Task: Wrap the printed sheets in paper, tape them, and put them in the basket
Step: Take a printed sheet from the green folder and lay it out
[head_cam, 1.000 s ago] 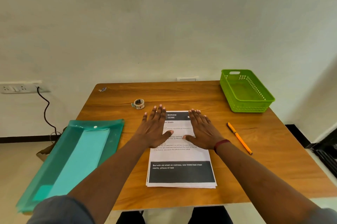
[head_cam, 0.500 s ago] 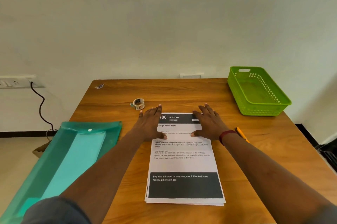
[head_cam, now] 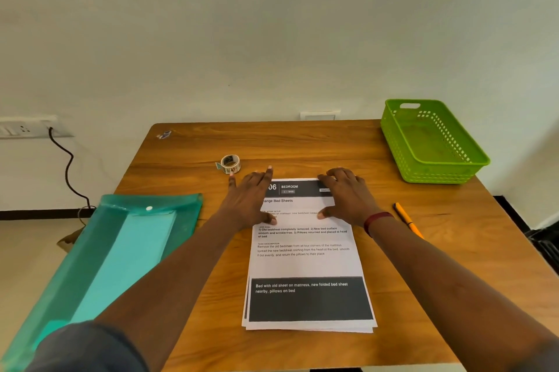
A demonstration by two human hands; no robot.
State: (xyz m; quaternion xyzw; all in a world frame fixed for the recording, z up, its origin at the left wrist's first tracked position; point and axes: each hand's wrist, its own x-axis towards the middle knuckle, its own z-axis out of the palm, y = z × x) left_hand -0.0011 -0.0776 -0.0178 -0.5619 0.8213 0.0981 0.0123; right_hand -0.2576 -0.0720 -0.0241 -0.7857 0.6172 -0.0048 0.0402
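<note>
Rested left hand [head_cam: 246, 205] and right hand [head_cam: 348, 199], fingers released and grasping nothing, on the far end of the printed sheets [head_cam: 302, 265], stacked mid-counter [head_cam: 302, 144] with long axis running away from the body, tape roll [head_cam: 230, 163] just beyond the left, basket [head_cam: 438, 173] well beyond the right.

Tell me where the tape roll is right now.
In the head view, the tape roll sits on the table left of centre, just beyond the left hand and up-left of the printed sheets.
</note>
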